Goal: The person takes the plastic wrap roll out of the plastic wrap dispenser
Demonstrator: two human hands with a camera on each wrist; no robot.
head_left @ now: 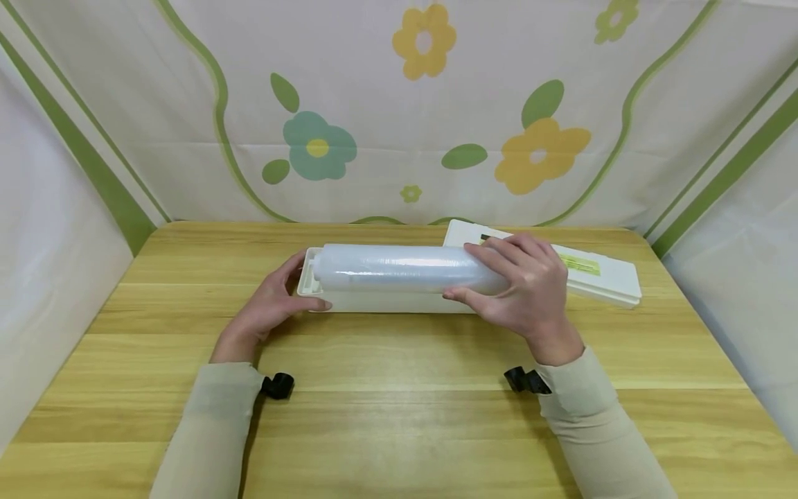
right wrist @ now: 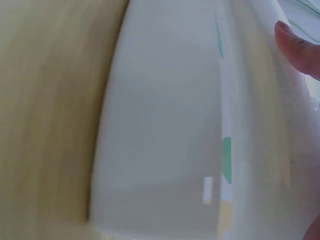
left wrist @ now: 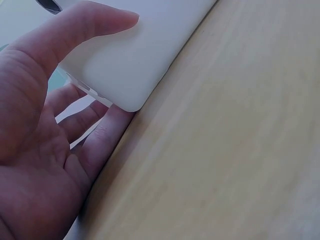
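A thick roll of cling film (head_left: 393,267) lies level along the top of a long white box (head_left: 386,303). My right hand (head_left: 530,287) grips the roll near its right end, thumb in front and fingers over the far side. In the right wrist view a gap shows between the roll (right wrist: 265,130) and the box (right wrist: 157,125), so the roll is raised there. My left hand (head_left: 271,301) holds the box's left end; its thumb presses the front wall of the box (left wrist: 125,70), with the other fingers around the end. The roll hides most of the box's inside.
The white box lid (head_left: 607,277), with a green-yellow label (head_left: 580,264), lies slanted behind my right hand. All stands on a wooden table (head_left: 399,416). A flowered cloth (head_left: 386,104) hangs behind the table's far edge.
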